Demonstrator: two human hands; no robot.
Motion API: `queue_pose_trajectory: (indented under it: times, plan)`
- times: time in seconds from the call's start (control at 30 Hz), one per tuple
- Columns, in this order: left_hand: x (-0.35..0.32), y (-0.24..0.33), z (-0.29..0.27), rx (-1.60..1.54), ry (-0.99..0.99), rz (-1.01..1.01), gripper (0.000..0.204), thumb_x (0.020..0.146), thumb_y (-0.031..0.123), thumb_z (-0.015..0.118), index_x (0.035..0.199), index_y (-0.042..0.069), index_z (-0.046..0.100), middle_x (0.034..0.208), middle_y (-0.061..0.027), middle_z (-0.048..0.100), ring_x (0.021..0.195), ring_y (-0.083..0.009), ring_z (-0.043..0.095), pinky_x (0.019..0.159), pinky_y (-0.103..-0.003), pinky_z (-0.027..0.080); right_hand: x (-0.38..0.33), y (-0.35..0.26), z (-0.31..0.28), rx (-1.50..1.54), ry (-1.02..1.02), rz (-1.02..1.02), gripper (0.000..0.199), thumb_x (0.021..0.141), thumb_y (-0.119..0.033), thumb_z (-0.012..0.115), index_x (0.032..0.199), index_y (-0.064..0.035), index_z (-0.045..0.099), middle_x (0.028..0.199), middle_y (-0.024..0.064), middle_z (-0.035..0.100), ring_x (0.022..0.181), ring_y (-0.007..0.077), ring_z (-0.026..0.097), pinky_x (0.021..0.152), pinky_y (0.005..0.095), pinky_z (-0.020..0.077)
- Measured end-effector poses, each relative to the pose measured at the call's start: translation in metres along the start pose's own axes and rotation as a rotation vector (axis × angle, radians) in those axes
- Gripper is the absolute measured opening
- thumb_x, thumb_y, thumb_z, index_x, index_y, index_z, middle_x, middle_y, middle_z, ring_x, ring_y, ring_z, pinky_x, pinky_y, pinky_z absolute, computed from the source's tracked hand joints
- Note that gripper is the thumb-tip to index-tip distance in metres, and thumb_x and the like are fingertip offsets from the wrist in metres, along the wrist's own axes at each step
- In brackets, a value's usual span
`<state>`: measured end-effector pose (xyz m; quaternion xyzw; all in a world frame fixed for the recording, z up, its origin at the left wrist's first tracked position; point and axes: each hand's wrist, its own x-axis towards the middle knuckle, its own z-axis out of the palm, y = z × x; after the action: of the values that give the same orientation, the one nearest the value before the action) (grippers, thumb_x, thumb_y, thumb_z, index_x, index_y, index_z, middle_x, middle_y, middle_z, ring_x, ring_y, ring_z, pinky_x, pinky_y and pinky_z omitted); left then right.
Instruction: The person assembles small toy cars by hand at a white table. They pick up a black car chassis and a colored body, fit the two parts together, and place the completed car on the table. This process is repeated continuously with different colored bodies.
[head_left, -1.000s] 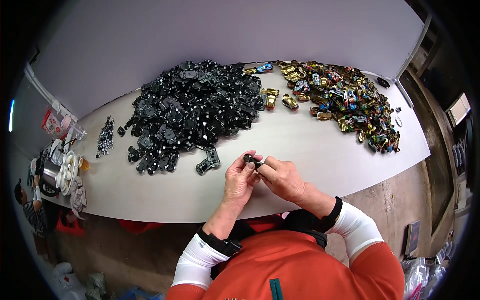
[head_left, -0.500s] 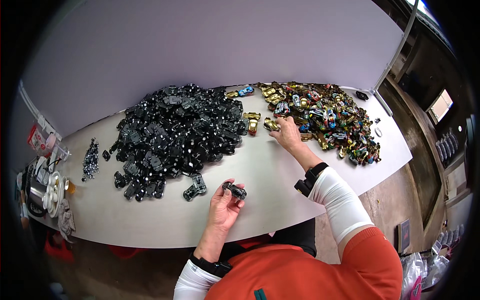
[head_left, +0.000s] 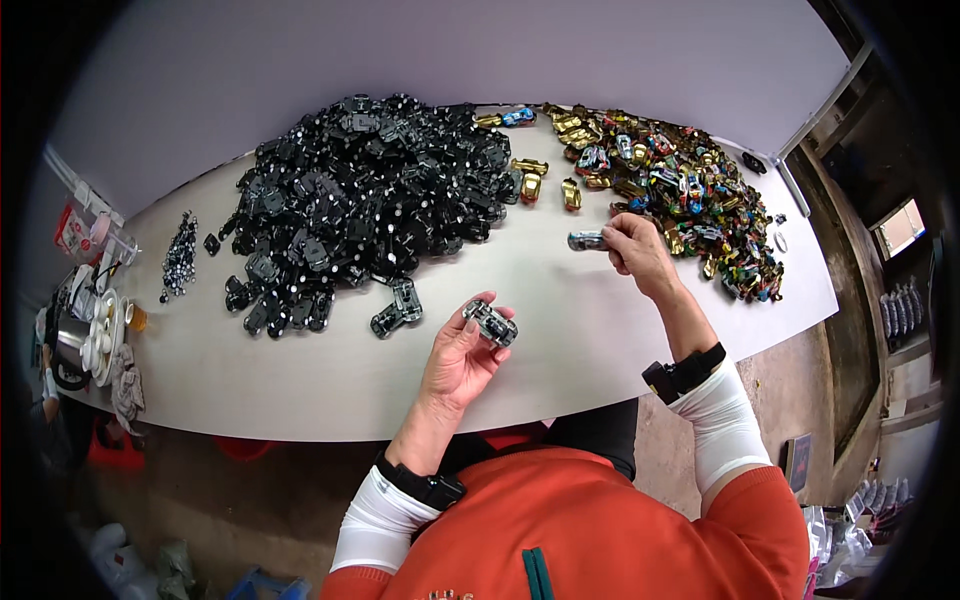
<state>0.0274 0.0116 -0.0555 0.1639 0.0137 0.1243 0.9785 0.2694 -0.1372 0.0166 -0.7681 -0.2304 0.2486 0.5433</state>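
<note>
In my left hand (head_left: 460, 362), closed over the table's front part, is a dark toy car chassis (head_left: 490, 325) with its grey inner side showing. My right hand (head_left: 640, 250) pinches a small toy car body (head_left: 586, 240), silvery and blue, just left of the colourful heap. That heap of shiny toy car bodies (head_left: 690, 190), gold, red and blue, covers the right side of the table. To the left rises a big pile of black toy car chassis (head_left: 370, 190). Two loose chassis (head_left: 400, 308) lie at its front edge, and a gold car body (head_left: 571, 194) lies between the heaps.
A white table (head_left: 300, 390) with a curved-looking front edge carries everything, backed by a pale partition (head_left: 450, 50). Small shiny parts (head_left: 180, 260) form a little pile at the left. Beyond them stand a white lidded pot (head_left: 100, 335) and a cloth (head_left: 126, 385).
My right hand has come back from the gold bodies with a silvery-blue car body. My left hand has turned the chassis slightly. The whole view has shifted, so the table sits higher.
</note>
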Motion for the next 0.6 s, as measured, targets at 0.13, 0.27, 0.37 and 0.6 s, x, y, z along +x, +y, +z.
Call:
queue_pose_trajectory:
  times: [0.13,0.27,0.37,0.6]
  plan:
    - [0.0,0.003,-0.005,-0.03,0.003,-0.018,0.043,0.086,0.017,0.059,0.124,0.005,0.045,0.107,-0.0159,0.058,0.084,-0.019,0.058,0.061,-0.029,0.046,0.0,0.019,0.003,-0.053,-0.18,0.223,0.014,0.086,-0.016,0.055,0.086,-0.0015,0.055,0.063,0.0009,0.048,0.046,0.0073,0.042,0.036,0.0225,0.0293]
    - [0.0,0.003,-0.004,0.006,0.002,-0.005,0.042,0.085,0.016,0.06,0.123,0.006,0.046,0.107,-0.0158,0.059,0.083,-0.0187,0.058,0.06,-0.029,0.046,0.014,0.029,0.011,-0.383,-0.073,0.006,0.017,0.082,-0.016,0.06,0.089,0.0,0.061,0.065,0.0053,0.054,0.054,0.0141,0.051,0.05,0.0279,0.0435]
    - [-0.001,0.003,-0.002,0.036,-0.011,0.025,0.042,0.084,0.015,0.061,0.122,0.006,0.047,0.107,-0.0159,0.059,0.084,-0.0185,0.058,0.061,-0.029,0.047,0.014,0.037,0.016,-0.567,0.095,-0.266,0.019,0.08,-0.014,0.062,0.091,0.0004,0.063,0.064,0.0068,0.057,0.06,0.0163,0.054,0.059,0.03,0.0469]
    - [-0.001,0.001,-0.002,0.06,0.012,0.005,0.044,0.083,0.016,0.062,0.122,0.003,0.046,0.106,-0.0159,0.059,0.084,-0.0189,0.058,0.06,-0.029,0.047,-0.012,0.026,-0.022,-0.53,0.253,-0.24,0.012,0.074,-0.011,0.069,0.078,-0.0003,0.064,0.062,0.0065,0.06,0.056,0.013,0.054,0.055,0.0271,0.0447]
